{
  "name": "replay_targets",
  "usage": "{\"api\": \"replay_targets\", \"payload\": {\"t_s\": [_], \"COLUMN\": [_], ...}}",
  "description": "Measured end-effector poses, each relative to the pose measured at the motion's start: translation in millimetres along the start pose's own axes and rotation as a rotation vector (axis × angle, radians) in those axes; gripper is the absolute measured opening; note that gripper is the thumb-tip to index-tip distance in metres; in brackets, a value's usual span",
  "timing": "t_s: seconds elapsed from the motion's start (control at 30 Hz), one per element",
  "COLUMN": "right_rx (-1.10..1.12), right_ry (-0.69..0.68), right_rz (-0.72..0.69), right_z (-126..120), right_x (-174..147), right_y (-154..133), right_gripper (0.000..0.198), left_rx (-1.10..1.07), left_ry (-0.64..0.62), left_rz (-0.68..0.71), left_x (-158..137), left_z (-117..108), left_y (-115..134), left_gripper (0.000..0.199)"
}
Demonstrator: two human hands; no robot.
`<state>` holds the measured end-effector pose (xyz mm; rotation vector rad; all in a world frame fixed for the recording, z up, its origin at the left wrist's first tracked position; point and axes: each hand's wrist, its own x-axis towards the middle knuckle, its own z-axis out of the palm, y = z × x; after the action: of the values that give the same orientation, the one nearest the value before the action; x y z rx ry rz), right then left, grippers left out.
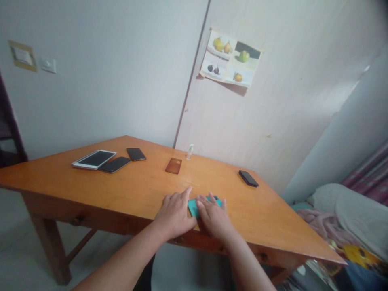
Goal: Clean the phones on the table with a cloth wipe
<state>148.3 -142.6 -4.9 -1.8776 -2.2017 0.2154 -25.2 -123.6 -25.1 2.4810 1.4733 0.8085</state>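
Note:
A teal phone or phone case (193, 209) lies near the front edge of the wooden table, a dark camera patch showing at its upper right corner. My right hand (214, 216) rests across it, fingers stretched out flat and covering much of its surface. Close by its left end is my left hand (174, 214), with index finger and thumb spread apart. The thumb reaches along the near edge of the teal thing; whether it touches is hard to tell. Between the two hands a strip of the teal surface stays visible.
On the table (145, 190) to the left lie a white tablet (95, 159), a dark phone (115, 165) and another (136, 154). A brown case (173, 165) and small clear bottle (190, 152) stand further back. A black folded item (248, 178) lies right.

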Motion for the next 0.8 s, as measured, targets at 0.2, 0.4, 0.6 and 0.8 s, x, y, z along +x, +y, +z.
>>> {"api": "replay_targets", "payload": {"t_s": [0.2,0.4,0.6,0.8], "right_rx": [-0.117,-0.074,-0.094,-0.043], "right_ry": [0.088,0.051,0.050,0.015], "right_rz": [0.264,0.158,0.207,0.082], "right_z": [5,6,0,1], "right_x": [-4,-17,-2,-7], "right_y": [33,32,26,23], "right_gripper": [0.051,0.053,0.052,0.053], "left_rx": [0.040,0.056,0.056,0.056], "left_ry": [0.004,-0.016,-0.027,-0.045], "left_rz": [0.062,0.089,0.086,0.070], "left_x": [2,2,2,2], "left_z": [-2,-6,-10,-11], "left_y": [2,4,7,9], "left_gripper": [0.054,0.036,0.033,0.033]}}
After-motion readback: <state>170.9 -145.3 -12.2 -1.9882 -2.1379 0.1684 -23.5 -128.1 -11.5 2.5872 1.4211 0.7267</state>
